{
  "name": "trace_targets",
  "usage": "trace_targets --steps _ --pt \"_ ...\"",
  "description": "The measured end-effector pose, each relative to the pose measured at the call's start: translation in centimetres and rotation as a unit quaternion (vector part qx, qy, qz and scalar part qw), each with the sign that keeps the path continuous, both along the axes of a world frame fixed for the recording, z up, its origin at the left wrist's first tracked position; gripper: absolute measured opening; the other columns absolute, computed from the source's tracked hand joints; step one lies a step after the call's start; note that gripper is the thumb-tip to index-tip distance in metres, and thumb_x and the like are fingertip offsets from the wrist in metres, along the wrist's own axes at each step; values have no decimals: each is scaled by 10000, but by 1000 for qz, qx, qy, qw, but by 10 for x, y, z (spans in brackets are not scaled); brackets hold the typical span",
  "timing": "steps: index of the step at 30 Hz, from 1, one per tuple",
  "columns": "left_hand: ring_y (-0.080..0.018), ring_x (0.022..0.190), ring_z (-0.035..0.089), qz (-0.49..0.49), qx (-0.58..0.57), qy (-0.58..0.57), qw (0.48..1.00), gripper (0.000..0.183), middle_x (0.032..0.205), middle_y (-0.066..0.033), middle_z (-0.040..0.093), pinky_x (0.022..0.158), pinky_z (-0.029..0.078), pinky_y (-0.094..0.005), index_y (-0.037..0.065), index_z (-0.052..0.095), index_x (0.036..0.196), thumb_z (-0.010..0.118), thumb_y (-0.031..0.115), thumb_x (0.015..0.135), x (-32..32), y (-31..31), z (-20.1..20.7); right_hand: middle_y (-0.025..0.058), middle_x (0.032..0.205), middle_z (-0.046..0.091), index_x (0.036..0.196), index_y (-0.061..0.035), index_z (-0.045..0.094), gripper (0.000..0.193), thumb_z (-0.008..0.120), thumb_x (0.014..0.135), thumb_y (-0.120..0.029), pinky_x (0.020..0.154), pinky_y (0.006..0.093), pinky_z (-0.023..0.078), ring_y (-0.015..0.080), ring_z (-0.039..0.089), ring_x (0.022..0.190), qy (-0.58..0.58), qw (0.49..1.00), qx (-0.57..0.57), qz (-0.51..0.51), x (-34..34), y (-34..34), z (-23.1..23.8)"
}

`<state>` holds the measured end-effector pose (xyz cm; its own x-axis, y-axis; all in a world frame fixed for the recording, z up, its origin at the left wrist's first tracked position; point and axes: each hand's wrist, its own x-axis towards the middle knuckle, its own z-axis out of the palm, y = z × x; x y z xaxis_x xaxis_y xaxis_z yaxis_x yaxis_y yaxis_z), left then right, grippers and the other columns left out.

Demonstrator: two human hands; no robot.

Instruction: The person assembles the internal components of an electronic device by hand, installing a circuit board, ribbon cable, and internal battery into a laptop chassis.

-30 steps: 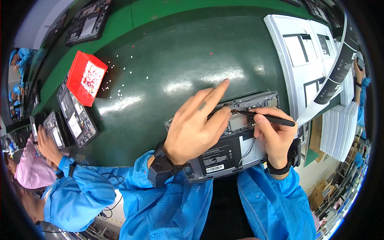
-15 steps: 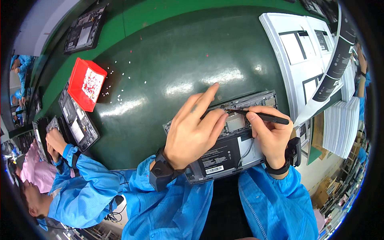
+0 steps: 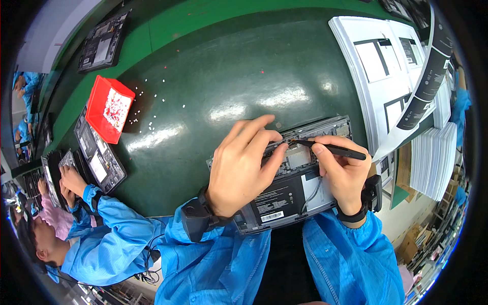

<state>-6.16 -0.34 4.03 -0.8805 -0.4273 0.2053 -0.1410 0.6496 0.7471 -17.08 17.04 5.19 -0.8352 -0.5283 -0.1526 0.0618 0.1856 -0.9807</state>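
Hazards, as judged. Open laptop base (image 3: 294, 182), right of frame centre beneath both hands: could slide under pressure, its lower edge seeming to reach the bench's edge. Curled label strip (image 3: 427, 91), right of frame: could be knocked by the right hand (image 3: 344, 180), its lower end being near. Battery (image 3: 277, 201), in the laptop's lower half: could be marked if the tool slipped. Black pointed tool (image 3: 346, 151), gripped pen-fashion in the right hand, tip among small components: could scratch the board through excess force. Grey cable (image 3: 316, 195), over the battery area: could snag on the right hand's curled fingers.

Count. Green workbench (image 3: 213, 66): one. White sheet stacks, right of frame: at least two. Laptop bases: one in work; one upper left; one beside the bin; others at the left edge overlap, uncounted. Red bin (image 3: 99, 114), left of frame: one. Left hand (image 3: 241, 165): one, thumb and forefinger nearly together at the laptop's upper edge; whether they pinch anything cannot be told. Right hand: one. Tool: one. Cable: one visible. White bits, upper left: over ten.
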Motion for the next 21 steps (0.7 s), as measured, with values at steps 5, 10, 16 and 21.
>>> trace_targets --steps 5,10,16,21 --pt "-323 948 693 -12 6 5 1000 180 1163 -153 724 808 563 -390 4 725 951 815 56 804 2 -1 0 63 797 714 1035 62 754 154 775 893 6 490 165 429 39 597 581 -2 1000 8 7 0 -1 1" --pt "-322 945 692 -17 11 7 1000 174 1167 -155 722 804 562 -389 5 726 952 811 49 807 0 -1 0 66 799 713 1029 61 756 152 777 889 6 485 166 427 42 598 576 4 1000 17 8 -1 1 1" --pt "-318 932 694 -9 14 2 1000 158 1151 -152 726 789 564 -387 4 731 941 808 45 810 -1 0 0 64 792 711 1023 59 758 147 776 888 3 478 167 426 44 596 568 0 1000 22 13 -2 -1 2" --pt "-308 917 706 -11 -5 -4 1000 149 1090 -134 745 778 571 -380 6 735 935 805 48 811 -3 1 0 57 771 705 1020 57 760 143 776 890 -1 474 165 419 38 587 556 7 999 32 10 -3 -2 2"
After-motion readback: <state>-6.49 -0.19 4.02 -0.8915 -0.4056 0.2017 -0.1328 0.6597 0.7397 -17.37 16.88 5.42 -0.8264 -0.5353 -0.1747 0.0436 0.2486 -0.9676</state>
